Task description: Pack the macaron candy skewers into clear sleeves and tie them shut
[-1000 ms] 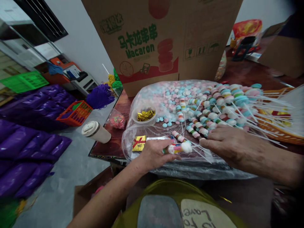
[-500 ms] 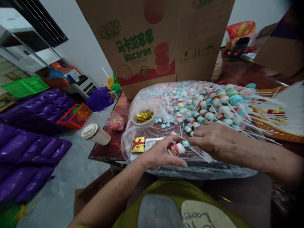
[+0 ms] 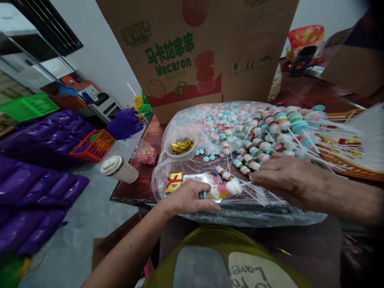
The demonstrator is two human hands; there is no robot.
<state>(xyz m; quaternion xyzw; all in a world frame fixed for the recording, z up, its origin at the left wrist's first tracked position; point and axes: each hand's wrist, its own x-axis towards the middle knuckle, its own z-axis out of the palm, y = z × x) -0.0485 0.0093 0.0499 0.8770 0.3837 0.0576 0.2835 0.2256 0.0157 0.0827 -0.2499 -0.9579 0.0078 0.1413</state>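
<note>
My left hand (image 3: 192, 198) closes its thumb and fingers around one end of a candy skewer (image 3: 222, 191), a row of coloured and white sweets. A white stick comes out of its right end, and my right hand (image 3: 285, 172) pinches there with fingers bent down; the fingertips are partly hidden. Behind them lies another, thinner candy skewer (image 3: 226, 175) on clear plastic. Many finished-looking candy skewers (image 3: 279, 124) are piled beyond my right hand, their sticks pointing right. Left of the pile, loose pink and blue candies (image 3: 214, 120) are spread out.
A white bowl (image 3: 169, 150) holds gold twist ties, with a twist-tie pack (image 3: 174, 183) nearer me. A lidded cup (image 3: 121, 170) and a bag of small candies (image 3: 147, 155) stand at the table's left. A tall carton (image 3: 240, 90) rises behind; an orange basket (image 3: 354, 168) is at right.
My left hand has shifted left and now grips the candy skewer's left end, so more of its sweets show. My right hand has moved slightly right, toward the stick end.
</note>
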